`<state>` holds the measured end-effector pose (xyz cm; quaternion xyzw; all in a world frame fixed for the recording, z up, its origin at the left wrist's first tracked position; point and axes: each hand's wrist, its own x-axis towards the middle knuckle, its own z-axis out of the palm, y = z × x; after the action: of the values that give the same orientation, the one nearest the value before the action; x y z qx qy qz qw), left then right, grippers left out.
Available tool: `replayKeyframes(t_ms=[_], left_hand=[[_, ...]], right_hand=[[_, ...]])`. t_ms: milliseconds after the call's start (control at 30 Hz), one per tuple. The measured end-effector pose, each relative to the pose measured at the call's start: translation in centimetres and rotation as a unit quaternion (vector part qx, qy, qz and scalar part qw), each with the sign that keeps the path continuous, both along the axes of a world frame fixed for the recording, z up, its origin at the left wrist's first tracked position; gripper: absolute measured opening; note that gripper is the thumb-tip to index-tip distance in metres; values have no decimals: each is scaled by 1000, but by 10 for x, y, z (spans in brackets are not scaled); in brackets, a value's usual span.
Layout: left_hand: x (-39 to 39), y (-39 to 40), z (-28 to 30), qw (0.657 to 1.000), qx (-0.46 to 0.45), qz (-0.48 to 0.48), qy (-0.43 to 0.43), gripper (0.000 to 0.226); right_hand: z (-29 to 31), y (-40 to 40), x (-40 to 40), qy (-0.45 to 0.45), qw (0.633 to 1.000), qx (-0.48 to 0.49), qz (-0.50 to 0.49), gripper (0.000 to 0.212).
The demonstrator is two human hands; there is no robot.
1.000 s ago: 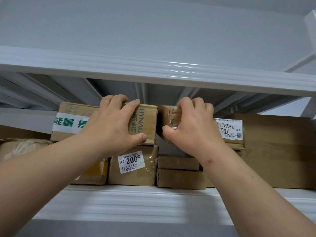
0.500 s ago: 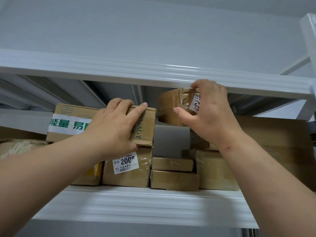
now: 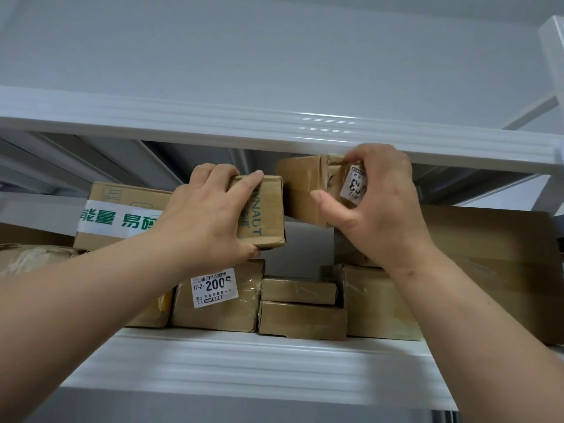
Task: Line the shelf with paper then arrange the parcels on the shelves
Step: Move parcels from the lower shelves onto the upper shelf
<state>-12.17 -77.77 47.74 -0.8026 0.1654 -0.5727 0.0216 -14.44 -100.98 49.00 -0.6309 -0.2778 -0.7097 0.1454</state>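
- Gripping the right end of a long taped box (image 3: 128,219), the left hand (image 3: 207,221) had fingers curled over its top edge and thumb under its bottom edge.
- Long taped box sat on top of the labelled parcel (image 3: 219,296), white tape with green print across its front.
- Right hand (image 3: 378,206) pinched a small brown parcel (image 3: 305,190), fingers curled over its top near a white sticker, thumb on its front face.
- Small brown parcel was held up just under the upper shelf rail (image 3: 274,126), clear of the boxes below, just right of the long taped box.
- Two flat boxes (image 3: 300,306) lay stacked on the lower shelf (image 3: 244,358), between the labelled parcel and a wrapped box (image 3: 378,303).
- Large carton (image 3: 494,270) stood far right on the same shelf.
- No lining paper could be made out under the parcels.
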Motion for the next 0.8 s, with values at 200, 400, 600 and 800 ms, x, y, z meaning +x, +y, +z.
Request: replayKeyframes(t_ms=[200, 400, 600, 800], left_hand=[[0, -2, 6, 1000, -5, 1, 8, 113], [-4, 13, 20, 999, -20, -17, 33, 119], [0, 26, 11, 995, 13, -39, 86, 125], [-1, 27, 5, 996, 48, -58, 53, 122]], right_hand=[[3, 2, -5, 21, 999, 34, 25, 48], [-2, 20, -7, 51, 997, 3, -57, 57], [-10, 38, -5, 171, 972, 0, -163, 60], [-23, 48, 4, 222, 953, -17, -207, 61]])
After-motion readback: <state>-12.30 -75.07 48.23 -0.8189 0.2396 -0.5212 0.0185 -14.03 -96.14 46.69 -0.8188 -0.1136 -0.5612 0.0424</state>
